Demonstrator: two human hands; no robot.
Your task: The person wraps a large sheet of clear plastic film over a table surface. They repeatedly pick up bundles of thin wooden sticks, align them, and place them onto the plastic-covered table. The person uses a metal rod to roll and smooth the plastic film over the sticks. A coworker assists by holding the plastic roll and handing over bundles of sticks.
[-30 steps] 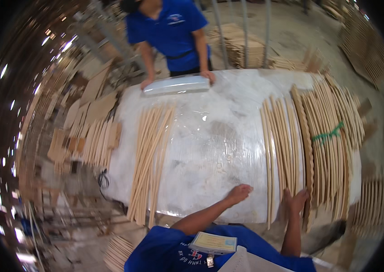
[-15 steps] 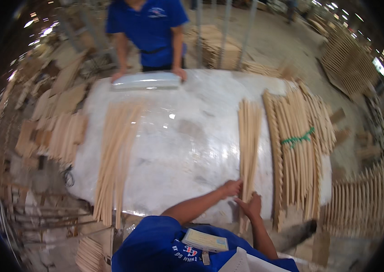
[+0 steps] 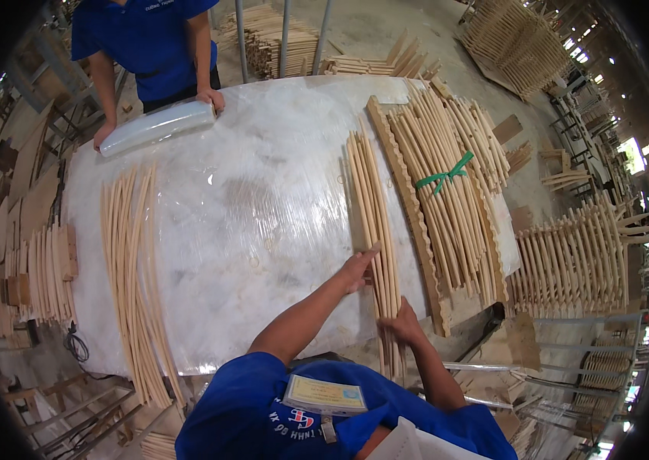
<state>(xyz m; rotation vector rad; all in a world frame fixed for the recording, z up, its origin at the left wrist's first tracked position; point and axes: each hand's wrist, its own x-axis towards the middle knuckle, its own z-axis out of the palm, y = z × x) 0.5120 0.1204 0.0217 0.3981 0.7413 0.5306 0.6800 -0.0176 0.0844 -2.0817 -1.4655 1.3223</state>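
Note:
A narrow bundle of long pale wooden sticks (image 3: 374, 207) lies on the film-covered table, right of its middle. My left hand (image 3: 359, 270) is closed at the bundle's left edge, its fingers against the sticks and partly hidden. Closer to me, my right hand (image 3: 404, 323) is wrapped round the bundle's near part from the right. The near ends of the sticks reach past the table edge towards my body. A looser group of similar sticks (image 3: 131, 284) rests at the table's left side.
Scalloped wooden strips (image 3: 409, 215) flank sticks tied with a green band (image 3: 445, 178) on the right. Across the table (image 3: 263, 222), a co-worker (image 3: 144, 46) has both hands on a clear film roll (image 3: 157, 129). Stacked wood (image 3: 570, 261) stands right; a dark cable (image 3: 75, 345) hangs left.
The view has turned, so the table appears shifted left. My left hand has slid farther up the sticks, away from my right hand. My right hand now wraps closer round the bundle.

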